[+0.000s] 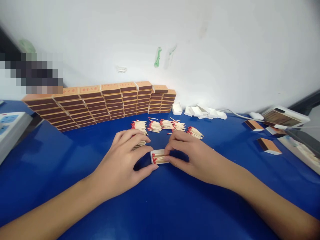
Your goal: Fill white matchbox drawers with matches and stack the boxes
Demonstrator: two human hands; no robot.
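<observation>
A small white matchbox tray holding red-tipped matches lies on the blue table between my hands. My left hand curls round its left end, thumb and fingertips touching the tray, with a small bundle of matches under the fingers. Fingers of my right hand pinch the tray's right end. Just beyond the hands lie several loose piles of matches.
A long wall of stacked orange matchboxes lines the back left. Empty white trays lie at the back right. Loose matchbox sleeves, a phone and a cable are at right. A power strip sits at left.
</observation>
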